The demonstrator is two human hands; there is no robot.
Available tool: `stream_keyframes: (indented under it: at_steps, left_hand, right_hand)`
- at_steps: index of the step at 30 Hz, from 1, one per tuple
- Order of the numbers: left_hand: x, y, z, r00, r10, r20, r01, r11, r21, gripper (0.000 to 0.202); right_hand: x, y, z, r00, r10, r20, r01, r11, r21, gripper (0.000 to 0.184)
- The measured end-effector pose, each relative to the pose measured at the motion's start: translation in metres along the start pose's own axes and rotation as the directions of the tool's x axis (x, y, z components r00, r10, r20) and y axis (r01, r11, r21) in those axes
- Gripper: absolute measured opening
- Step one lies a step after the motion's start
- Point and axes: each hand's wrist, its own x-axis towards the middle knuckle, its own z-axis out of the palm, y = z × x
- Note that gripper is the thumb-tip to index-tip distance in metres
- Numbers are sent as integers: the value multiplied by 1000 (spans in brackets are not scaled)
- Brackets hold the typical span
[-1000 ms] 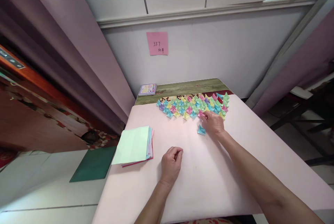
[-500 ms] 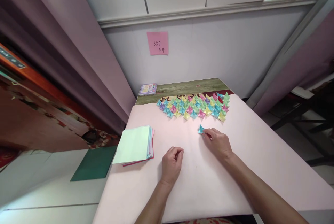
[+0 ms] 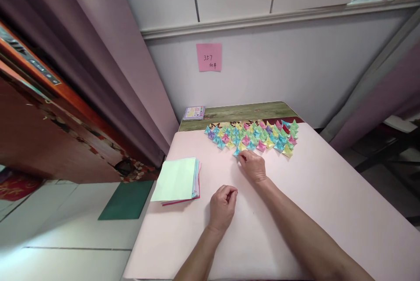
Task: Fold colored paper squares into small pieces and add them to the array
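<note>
Two bare hands are over the pale pink tabletop (image 3: 321, 185), and the nearer thing to watch is the right hand (image 3: 253, 165), its arm reaching in across the cover. Its thumb and fingers pinch a small blue folded-paper piece (image 3: 236, 152) by its right side, right at the front edge of a broad patch of folded paper pieces (image 3: 245, 140); from where I stand I can't tell whether it touches its neighbours. Those pieces sit packed in rows, pointed corners up, in green, blue, yellow, pink and purple, with one deep red among them toward the right end. The left hand (image 3: 222, 206) rests nearer the person, its fingers curled in and pressed together with the thumb; I cannot see into the curl. Off to that side lies a stack of paper sheets (image 3: 173, 180), pale green on top, with blue, pink and red edges peeping out. At the back, where a wood-patterned strip (image 3: 243, 111) shows, a small pile of printed cards or booklets (image 3: 194, 113) lies in the corner. Above it all, a pink note (image 3: 209, 57) marked 357 is stuck to the wall (image 3: 269, 62).
</note>
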Motion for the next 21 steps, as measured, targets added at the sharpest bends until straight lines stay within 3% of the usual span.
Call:
stream_keyframes:
  at_steps: [6, 21]
  left_hand:
    - [0, 0, 0, 1000, -8, -10, 8, 1000, -7, 16]
    - [-1, -1, 0, 999, -26, 18, 26, 1000, -12, 17]
  right_hand:
    - [10, 0, 21, 999, 47, -4, -47, 999, -21, 21]
    - [16, 2, 32, 998, 57, 5, -57, 998, -29, 23]
